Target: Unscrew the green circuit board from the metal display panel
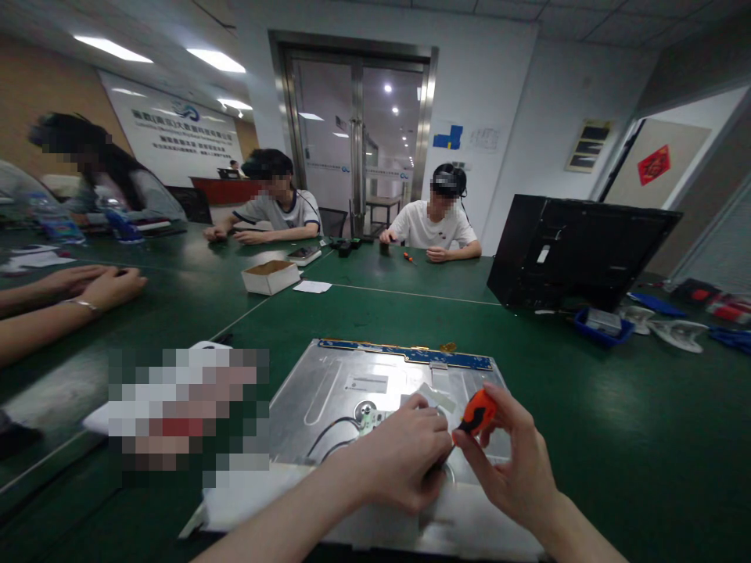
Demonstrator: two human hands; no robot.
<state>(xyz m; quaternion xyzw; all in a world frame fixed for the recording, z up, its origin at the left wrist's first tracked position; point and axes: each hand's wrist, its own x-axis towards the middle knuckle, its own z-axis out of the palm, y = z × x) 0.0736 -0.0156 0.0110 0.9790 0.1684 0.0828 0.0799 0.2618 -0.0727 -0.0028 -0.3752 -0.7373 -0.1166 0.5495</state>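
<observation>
A silver metal panel (pixel 352 383) with a blue circuit strip along its far edge lies flat on the green table (pixel 616 438) in front of me. My right hand (pixel 516 461) is closed round the orange-and-black handle of a screwdriver (pixel 476 413), which points down at the panel. My left hand (pixel 404 457) is curled beside it, fingers pinched near the screwdriver's tip; what they pinch is hidden. A small green board with black wires (pixel 367 422) sits just left of my left hand.
A black monitor housing (pixel 575 250) stands at the right, with a blue tray (pixel 604 324) beside it. An open cardboard box (pixel 271 276) sits mid-table. Three people sit at the far side; another person's arms (pixel 64 301) rest at left.
</observation>
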